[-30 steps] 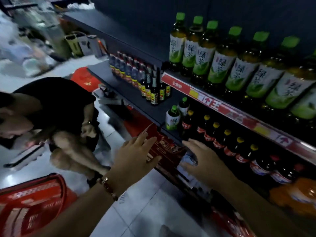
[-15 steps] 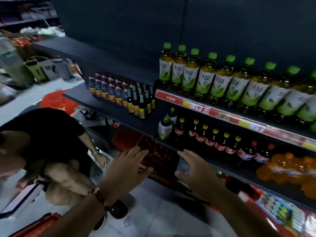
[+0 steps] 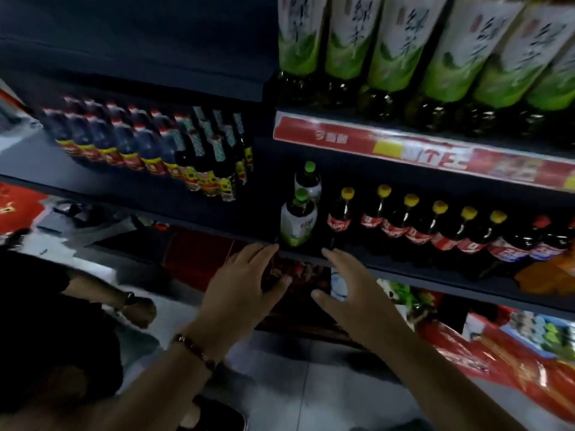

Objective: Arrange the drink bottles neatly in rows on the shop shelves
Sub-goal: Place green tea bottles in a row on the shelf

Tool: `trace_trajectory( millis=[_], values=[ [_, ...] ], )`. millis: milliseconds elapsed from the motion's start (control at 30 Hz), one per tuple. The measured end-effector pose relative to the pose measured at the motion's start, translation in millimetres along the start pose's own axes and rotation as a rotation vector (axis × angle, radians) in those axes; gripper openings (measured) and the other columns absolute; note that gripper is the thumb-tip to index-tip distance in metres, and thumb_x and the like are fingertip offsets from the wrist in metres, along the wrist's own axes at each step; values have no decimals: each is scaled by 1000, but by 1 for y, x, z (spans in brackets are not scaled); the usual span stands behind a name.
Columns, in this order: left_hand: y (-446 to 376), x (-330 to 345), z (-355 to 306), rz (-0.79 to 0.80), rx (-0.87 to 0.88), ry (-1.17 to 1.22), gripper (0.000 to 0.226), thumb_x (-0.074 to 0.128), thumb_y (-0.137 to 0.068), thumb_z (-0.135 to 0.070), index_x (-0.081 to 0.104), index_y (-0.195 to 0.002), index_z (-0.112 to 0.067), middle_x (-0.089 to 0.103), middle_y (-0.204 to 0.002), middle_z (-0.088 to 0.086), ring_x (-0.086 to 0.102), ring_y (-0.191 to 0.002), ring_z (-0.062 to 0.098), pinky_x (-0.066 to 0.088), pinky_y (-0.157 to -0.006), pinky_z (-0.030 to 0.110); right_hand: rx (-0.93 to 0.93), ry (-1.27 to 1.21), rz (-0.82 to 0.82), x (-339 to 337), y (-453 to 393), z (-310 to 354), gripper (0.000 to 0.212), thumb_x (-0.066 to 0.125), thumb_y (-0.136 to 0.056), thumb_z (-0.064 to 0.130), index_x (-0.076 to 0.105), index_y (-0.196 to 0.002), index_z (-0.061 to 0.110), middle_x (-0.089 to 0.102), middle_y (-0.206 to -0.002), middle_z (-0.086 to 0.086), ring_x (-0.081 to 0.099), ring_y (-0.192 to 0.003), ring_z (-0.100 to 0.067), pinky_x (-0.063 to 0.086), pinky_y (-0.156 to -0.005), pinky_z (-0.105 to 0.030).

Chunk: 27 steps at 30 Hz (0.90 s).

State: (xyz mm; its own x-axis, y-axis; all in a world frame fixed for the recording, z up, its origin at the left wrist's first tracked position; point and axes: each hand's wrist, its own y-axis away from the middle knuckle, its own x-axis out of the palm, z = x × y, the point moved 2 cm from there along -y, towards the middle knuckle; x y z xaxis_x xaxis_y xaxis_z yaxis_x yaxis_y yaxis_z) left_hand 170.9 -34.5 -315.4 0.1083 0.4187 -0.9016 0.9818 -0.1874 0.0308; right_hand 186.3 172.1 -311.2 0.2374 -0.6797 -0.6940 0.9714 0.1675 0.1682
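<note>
Both hands are held out with fingers spread, nothing gripped: the left hand (image 3: 245, 293) and right hand (image 3: 354, 290) just below the shelf edge (image 3: 404, 275). Two green-capped tea bottles (image 3: 298, 222) stand there, left of a row of yellow-capped cola bottles (image 3: 404, 219) with red labels. Label writing is blurred.

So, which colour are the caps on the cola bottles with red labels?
Yellow caps on most, seen in the head view.

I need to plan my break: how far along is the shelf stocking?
Mostly done: the green tea bottles on top and the yellow-capped cola bottles stand in tidy rows. In hand: left hand and right hand, both empty, reach toward the two small green-capped bottles. Left: lining those up.
</note>
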Motion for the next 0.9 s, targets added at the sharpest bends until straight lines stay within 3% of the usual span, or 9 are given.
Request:
trace_trajectory(
  millis=[67, 167, 267, 367, 467, 600, 733, 833, 900],
  values=[
    [-47, 31, 24, 23, -16, 54, 71, 52, -90, -60, 28, -151, -33, 35, -149, -8, 40, -133, 14, 41, -101, 29, 39, -47, -36, 24, -44, -14, 70, 62, -92, 42, 25, -151, 38, 24, -157, 15, 24, -134, 5, 21, -101, -9],
    [-110, 85, 51, 28, -19, 149, 82, 61, -83, -61, 28, -150, -29, 46, -140, 0, 49, -125, 22, 48, -93, 32, 122, -164, -85, 55, -110, -41, 71, 60, -91, 47, 23, -151, 43, 31, -155, 10, 33, -138, -9, 32, -105, -24],
    [-171, 136, 69, 24, -4, 296, 102, 66, -79, -63, 7, -156, -32, 23, -158, -4, 27, -141, 19, 34, -110, 32, 92, -322, -184, 80, -164, -64, 80, 56, -76, 64, 20, -146, 53, 33, -155, 14, 36, -139, -14, 37, -112, -43],
    [-213, 170, 74, -25, 65, 380, 107, 63, -74, -67, 4, -155, -31, 16, -160, -5, 22, -144, 20, 32, -114, 36, -17, -384, -234, 92, -195, -80, 74, 55, -80, 61, 24, -147, 50, 39, -148, 21, 38, -136, -4, 38, -112, -42],
    [-226, 179, 77, -56, -28, 516, 75, 64, -74, -59, 31, -133, -24, 46, -124, -5, 52, -114, 18, 53, -90, 41, -64, -461, -256, 99, -214, -90, 64, 56, -82, 54, 30, -141, 52, 43, -145, 22, 41, -134, -1, 39, -111, -42],
    [-220, 165, 78, -100, 3, 563, 72, 65, -71, -61, 36, -126, -24, 40, -102, -30, 54, -90, -8, 49, -67, 13, 6, -444, -275, 106, -210, -101, 68, 52, -77, 65, 38, -139, 44, 45, -146, 10, 44, -133, -11, 43, -106, -48],
    [-167, 160, 87, -35, -167, 955, 67, 83, -77, -20, 39, -128, -26, 64, -109, -19, 64, -102, -3, 57, -79, 22, 145, -427, -158, 107, -181, -102, 75, 53, -77, 74, 36, -143, 44, 40, -148, 14, 40, -136, -11, 41, -107, -41],
    [-117, 143, 77, 15, -253, 1153, 63, 84, -73, -17, 51, -127, -21, 71, -111, -3, 69, -104, 16, 59, -80, 34, 341, -490, 47, 99, -141, -91, 49, 63, -86, 56, 52, -132, 42, 56, -132, 15, 53, -124, -11, 45, -105, -37],
    [-80, 122, 57, 35, -336, 1253, 47, 78, -79, -8, 56, -119, -21, 74, -99, -4, 71, -93, 16, 57, -70, 26, 367, -616, 158, 85, -106, -75, 34, 68, -85, 48, 63, -118, 38, 70, -116, 10, 66, -109, -11, 52, -97, -37]
  ],
)
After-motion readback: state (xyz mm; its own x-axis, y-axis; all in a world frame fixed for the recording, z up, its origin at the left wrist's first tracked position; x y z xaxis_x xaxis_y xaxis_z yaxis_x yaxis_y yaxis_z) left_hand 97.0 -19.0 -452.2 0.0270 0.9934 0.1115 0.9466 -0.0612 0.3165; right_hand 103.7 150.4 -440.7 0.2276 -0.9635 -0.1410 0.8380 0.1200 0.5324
